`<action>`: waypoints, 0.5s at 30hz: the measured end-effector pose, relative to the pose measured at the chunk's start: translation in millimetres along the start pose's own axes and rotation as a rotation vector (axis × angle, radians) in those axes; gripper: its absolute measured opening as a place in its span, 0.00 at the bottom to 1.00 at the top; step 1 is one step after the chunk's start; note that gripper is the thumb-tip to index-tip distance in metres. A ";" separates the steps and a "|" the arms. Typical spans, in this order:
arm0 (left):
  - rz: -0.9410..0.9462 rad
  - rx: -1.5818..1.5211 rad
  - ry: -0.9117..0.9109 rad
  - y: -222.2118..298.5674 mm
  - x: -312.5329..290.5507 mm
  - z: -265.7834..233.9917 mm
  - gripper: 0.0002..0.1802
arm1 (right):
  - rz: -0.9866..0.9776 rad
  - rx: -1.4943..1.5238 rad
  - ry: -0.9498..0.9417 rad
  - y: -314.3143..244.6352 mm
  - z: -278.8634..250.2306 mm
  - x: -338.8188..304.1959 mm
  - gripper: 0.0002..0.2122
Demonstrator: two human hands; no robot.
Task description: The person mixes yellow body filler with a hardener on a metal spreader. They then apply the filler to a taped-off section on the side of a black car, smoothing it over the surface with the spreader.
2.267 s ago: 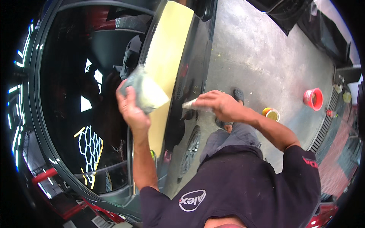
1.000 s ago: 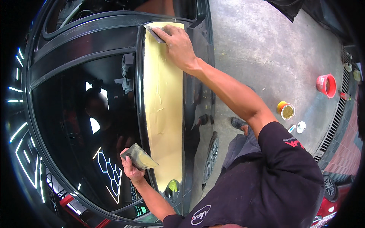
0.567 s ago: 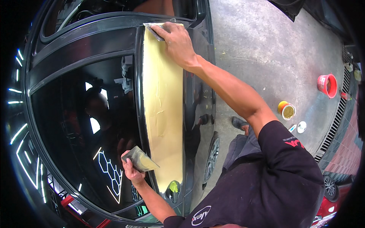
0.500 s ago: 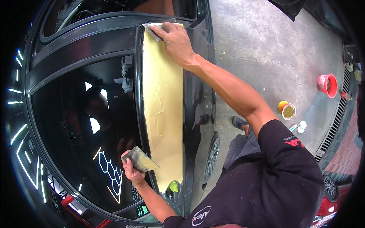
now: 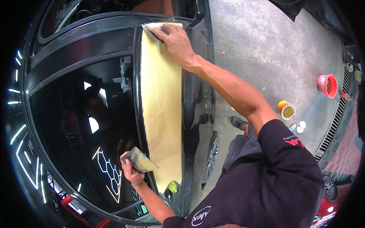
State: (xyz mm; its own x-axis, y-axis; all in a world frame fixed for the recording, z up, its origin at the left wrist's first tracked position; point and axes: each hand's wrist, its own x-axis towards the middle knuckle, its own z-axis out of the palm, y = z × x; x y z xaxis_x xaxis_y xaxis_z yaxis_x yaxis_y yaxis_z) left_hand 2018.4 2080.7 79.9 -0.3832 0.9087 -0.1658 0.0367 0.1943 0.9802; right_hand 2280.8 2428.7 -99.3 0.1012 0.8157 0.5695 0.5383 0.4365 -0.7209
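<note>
A long strip of pale yellow body filler (image 5: 164,110) covers a dark car body panel between the glossy black glass and the panel's outer edge. At the strip's far end, my right hand (image 5: 176,42) presses a flat grey spreader (image 5: 155,35) against the filler, fingers laid over the blade. My left hand (image 5: 132,174) grips a second spreader (image 5: 140,159), smeared with yellow filler, above the glass near the strip's lower left side. Faint ridges show in the middle of the filler. Part of the right spreader is hidden under my fingers.
The black car window (image 5: 83,129) reflects lights and a person. A round car-body recess (image 5: 173,190) lies at the strip's near end. On the concrete floor to the right stand an opened yellow tin (image 5: 286,110), a white lid (image 5: 300,127) and a red bucket (image 5: 327,86), beside a drain grate (image 5: 334,131).
My right hand and its spreader have slid slightly nearer along the top of the filler. The left hand holds its spreader almost unmoved.
</note>
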 end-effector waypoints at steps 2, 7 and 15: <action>0.001 0.020 0.002 -1.6 -2.9 -7.2 0.20 | -0.003 0.019 -0.016 -4.2 -3.2 -2.7 0.25; -0.004 0.031 0.065 -2.5 -4.0 -5.7 0.20 | -0.003 0.034 0.054 -0.6 -2.9 7.5 0.26; 0.009 0.031 -0.033 -2.8 -3.9 -9.3 0.21 | 0.017 0.043 0.003 -6.2 -5.6 2.1 0.26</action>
State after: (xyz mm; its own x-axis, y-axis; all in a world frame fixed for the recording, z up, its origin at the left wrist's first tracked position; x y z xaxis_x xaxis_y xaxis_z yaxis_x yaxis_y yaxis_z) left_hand 2011.2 2073.2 78.8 -0.3523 0.9219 -0.1609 0.0691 0.1971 0.9779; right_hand 2282.4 2425.6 -91.4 0.1126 0.8222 0.5579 0.5000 0.4384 -0.7469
